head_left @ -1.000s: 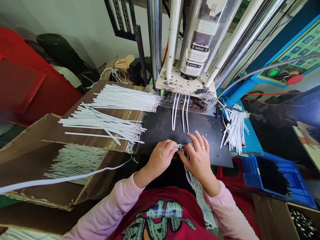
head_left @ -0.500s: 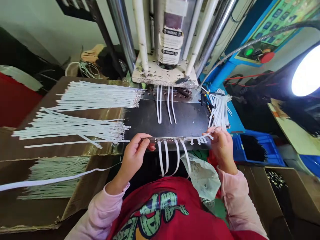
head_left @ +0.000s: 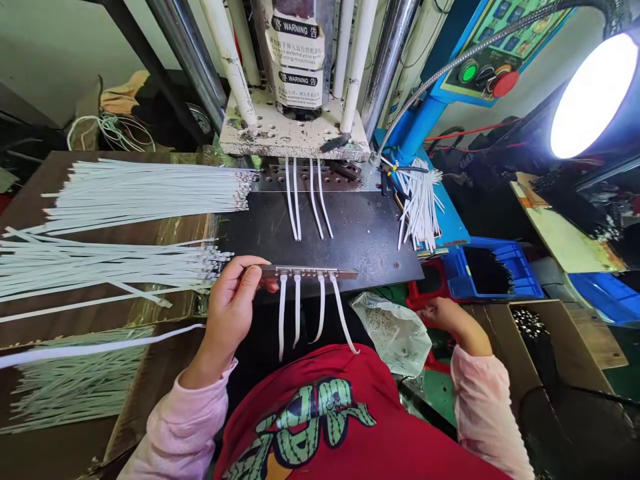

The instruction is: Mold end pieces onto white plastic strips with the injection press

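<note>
My left hand (head_left: 234,293) is closed on the left end of a narrow metal bar (head_left: 345,274), thumb on top. Several white cables (head_left: 321,307) hang from the bar by their ends, loose over my lap. My right hand (head_left: 447,317) is low on the right, beside a clear plastic bag (head_left: 393,340). Its fingers look bent together toward the bag, and I cannot make out what is in them. Beyond the bar, more white cables (head_left: 315,200) stick out from under the press plate (head_left: 295,143) onto the dark metal table (head_left: 360,233).
Bundles of white cables (head_left: 150,190) lie on the board to the left. Another white bunch (head_left: 423,207) and pliers (head_left: 393,175) sit right of the press. Blue bins (head_left: 533,267) and a cardboard box (head_left: 580,347) stand at right, below a bright lamp (head_left: 595,100).
My right hand has left the bar's right end and dropped down to the right, near the bag. The white branched plastic strip it held there is out of sight. My left hand keeps the bar.
</note>
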Demonstrator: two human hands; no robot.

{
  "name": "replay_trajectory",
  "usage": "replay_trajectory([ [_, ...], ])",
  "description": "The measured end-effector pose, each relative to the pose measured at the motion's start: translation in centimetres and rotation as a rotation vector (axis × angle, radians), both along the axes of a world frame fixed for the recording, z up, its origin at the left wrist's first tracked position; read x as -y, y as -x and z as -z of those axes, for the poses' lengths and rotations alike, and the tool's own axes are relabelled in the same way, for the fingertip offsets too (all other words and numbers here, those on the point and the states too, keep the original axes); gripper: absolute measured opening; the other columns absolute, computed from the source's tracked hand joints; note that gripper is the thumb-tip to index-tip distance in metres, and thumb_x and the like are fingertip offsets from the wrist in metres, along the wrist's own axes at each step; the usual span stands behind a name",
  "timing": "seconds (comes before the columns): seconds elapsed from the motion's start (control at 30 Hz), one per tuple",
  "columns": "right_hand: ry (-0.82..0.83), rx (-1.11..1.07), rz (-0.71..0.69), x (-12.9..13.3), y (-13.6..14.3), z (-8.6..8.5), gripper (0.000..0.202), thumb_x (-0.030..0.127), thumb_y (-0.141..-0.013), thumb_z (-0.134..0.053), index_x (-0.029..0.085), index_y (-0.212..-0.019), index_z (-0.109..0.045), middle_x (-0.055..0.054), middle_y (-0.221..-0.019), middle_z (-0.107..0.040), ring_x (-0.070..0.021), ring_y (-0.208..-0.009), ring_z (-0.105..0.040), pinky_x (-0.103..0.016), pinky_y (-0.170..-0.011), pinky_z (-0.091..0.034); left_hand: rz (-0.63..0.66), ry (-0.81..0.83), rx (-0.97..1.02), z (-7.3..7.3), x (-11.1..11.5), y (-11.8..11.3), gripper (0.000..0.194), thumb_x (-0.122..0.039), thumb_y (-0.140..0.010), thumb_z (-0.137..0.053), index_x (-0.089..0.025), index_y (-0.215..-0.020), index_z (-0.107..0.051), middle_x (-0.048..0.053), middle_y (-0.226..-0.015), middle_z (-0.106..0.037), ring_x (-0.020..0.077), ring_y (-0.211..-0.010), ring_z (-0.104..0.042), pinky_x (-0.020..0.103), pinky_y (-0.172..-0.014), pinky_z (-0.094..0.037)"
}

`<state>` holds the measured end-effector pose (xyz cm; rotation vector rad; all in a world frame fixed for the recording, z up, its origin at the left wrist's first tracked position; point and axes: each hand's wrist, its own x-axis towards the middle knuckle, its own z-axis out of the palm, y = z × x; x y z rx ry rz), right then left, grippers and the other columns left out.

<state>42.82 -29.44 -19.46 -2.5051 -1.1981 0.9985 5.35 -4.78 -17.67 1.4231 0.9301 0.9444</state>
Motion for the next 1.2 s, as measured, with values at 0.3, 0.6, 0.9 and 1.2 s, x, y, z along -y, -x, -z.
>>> replay_trajectory([
  [0.3,-0.717,-0.001,-0.309,-9.1,9.0,-8.5,0.030,0.045,-0.099,-0.053,0.021,-0.112,-0.066,-0.007,-0.108,-0.072,-0.0199,-0.100,-0.066,-0.033,-0.091,-0.049,0.056,-0.070,-0.033,-1.3,1.0,-1.7,0.021,-0.039,-0.095,-0.055,-0.021,-0.101,-0.064,0.002,-0.083,-0.065,0.0178,-0.072,-0.064,0.031,-0.070,-0.055],
  [0.6,-0.519,0.038,-0.426,-15.0,16.2,-6.6,0.037,0.051,-0.103,-0.045,0.022,-0.085,-0.060,0.002,-0.068,-0.062,-0.0123,-0.059,-0.054,-0.023,-0.056,-0.031,0.033,0.191,0.147,-1.8,2.7,-3.0,0.033,-0.049,-0.092,-0.061,-0.022,-0.111,-0.060,0.001,-0.085,-0.067,0.0153,-0.069,-0.065,0.028,-0.067,-0.055],
  [0.9,-0.501,0.307,-0.422,-17.2,15.0,-5.1,0.038,0.051,-0.104,-0.041,0.024,-0.086,-0.061,-0.002,-0.073,-0.069,-0.0179,-0.067,-0.064,-0.026,-0.058,-0.030,0.370,0.440,-0.018,-2.5,6.3,-2.5,0.054,-0.065,-0.093,-0.046,-0.021,-0.063,-0.045,-0.006,-0.048,-0.032,0.0091,-0.042,-0.026,0.026,-0.045,-0.021],
  [1.2,-0.577,0.231,-0.406,-18.3,16.0,-5.7,0.045,0.059,-0.101,-0.040,0.024,-0.093,-0.067,-0.004,-0.074,-0.071,-0.0190,-0.062,-0.064,-0.026,-0.057,-0.035,0.444,0.204,0.051,-3.2,6.0,-3.7,0.050,-0.063,-0.090,-0.048,-0.024,-0.061,-0.062,0.012,-0.092,-0.066,0.0282,-0.094,-0.062,0.044,-0.096,-0.044],
])
